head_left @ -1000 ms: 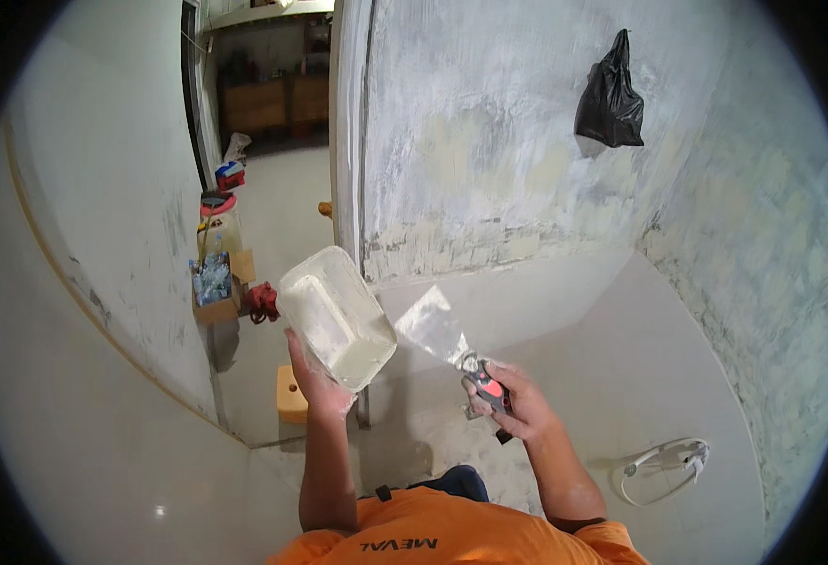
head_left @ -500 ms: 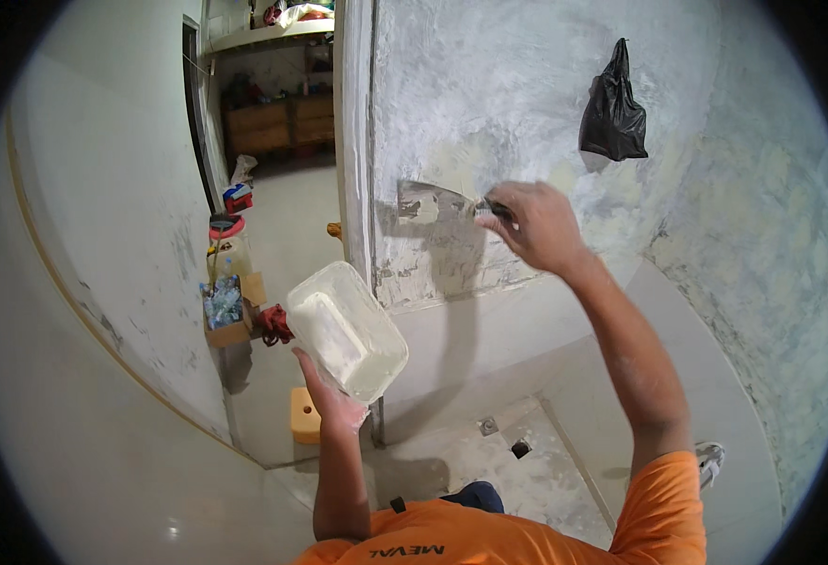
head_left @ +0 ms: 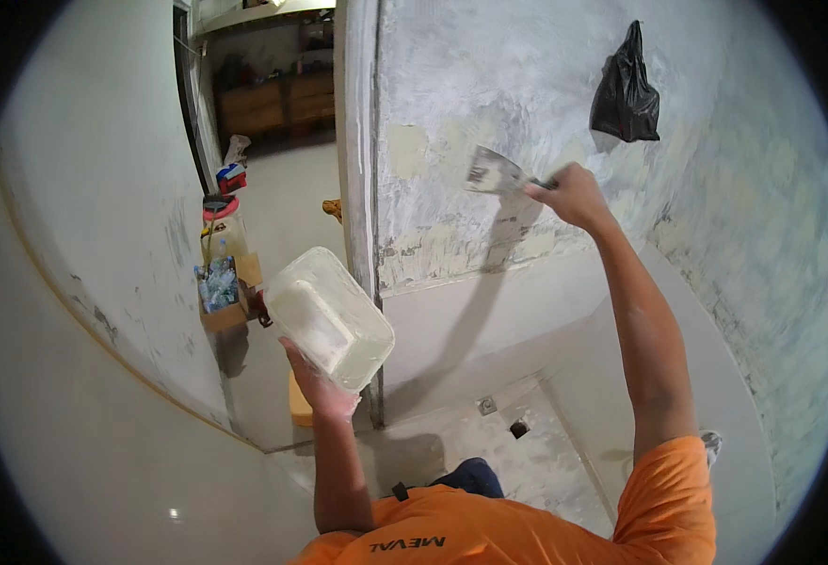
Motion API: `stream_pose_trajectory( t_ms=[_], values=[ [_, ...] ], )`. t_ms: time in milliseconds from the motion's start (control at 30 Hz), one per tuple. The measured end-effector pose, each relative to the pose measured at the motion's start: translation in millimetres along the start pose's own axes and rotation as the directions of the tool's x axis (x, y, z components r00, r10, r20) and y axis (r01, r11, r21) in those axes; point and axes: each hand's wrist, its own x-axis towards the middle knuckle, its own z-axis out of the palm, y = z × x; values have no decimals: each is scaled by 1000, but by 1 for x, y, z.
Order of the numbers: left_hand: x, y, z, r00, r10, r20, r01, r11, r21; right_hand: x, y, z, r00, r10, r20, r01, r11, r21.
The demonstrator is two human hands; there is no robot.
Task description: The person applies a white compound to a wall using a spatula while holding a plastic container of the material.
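Observation:
My right hand (head_left: 574,198) is closed round the dark handle of a putty knife (head_left: 498,172). Its wide metal blade, smeared with pale filler, points left in front of the patchy grey wall (head_left: 461,85); whether it touches the wall I cannot tell. My left hand (head_left: 324,386) holds up a translucent plastic tub (head_left: 376,330) by its lower side. White paste coats the tub's bottom and walls, and some is on my left wrist. The fingers under the tub are mostly hidden.
A black plastic bag (head_left: 627,99) hangs on the wall at upper right. The wall's edge (head_left: 362,141) borders a passage at left. There a cardboard box (head_left: 225,315) of plastic bottles and a yellow stool (head_left: 299,407) stand. A dark square hole (head_left: 519,428) is in the floor below.
The putty knife has moved right and up across the wall, and its blade is tilted differently. My left hand and the tub have shifted slightly left and up in the picture.

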Motion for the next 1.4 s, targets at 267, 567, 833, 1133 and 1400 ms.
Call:
stream_pose_trajectory(
  t_ms=[267, 567, 833, 1133, 1400],
  values=[
    [-6, 2, -17, 999, -44, -17, 43, 998, -36, -51, -58, -34, 976, -7, -217, 34, 992, 122],
    [-16, 0, -5, 999, 0, 35, -3, 997, 74, -17, -99, 95, 990, 94, 101, -138, 666, 733],
    [-12, -11, -31, 997, -61, -54, 60, 998, -9, -150, -50, 240, 905, 330, 267, -394, 419, 818],
    [-12, 5, -34, 998, 10, -58, -6, 998, 68, -74, -136, 94, 972, 223, 71, -127, 249, 960],
    [-11, -5, -26, 1000, 17, 12, -18, 994, 106, -114, -112, 247, 920, 327, 216, -348, 432, 832]
  ],
)
